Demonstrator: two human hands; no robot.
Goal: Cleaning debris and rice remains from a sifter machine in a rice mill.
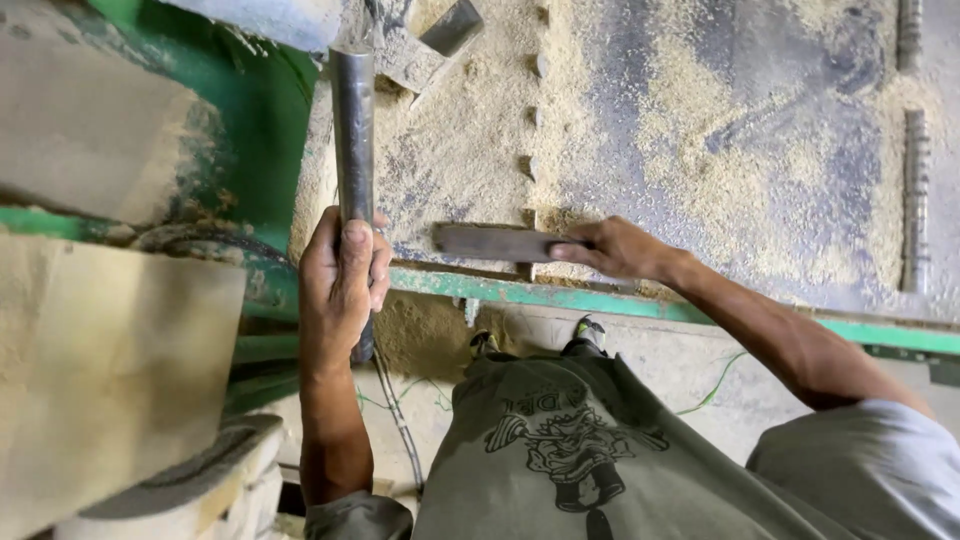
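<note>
On sawdust-covered table [700, 120]: left hand [340, 275] fist-wrapped round upright metal pipe [352, 130]; right hand [615, 248] fingertips pinching flat bar [490, 243].

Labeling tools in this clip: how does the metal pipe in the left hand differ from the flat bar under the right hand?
The metal pipe is round and long; the flat bar is flat and shorter. The pipe runs away from the person; the bar lies crosswise on the sawdust-covered table. The left hand wraps fully around the pipe; the right hand only grips the bar's end. Both are dark grey.
</note>
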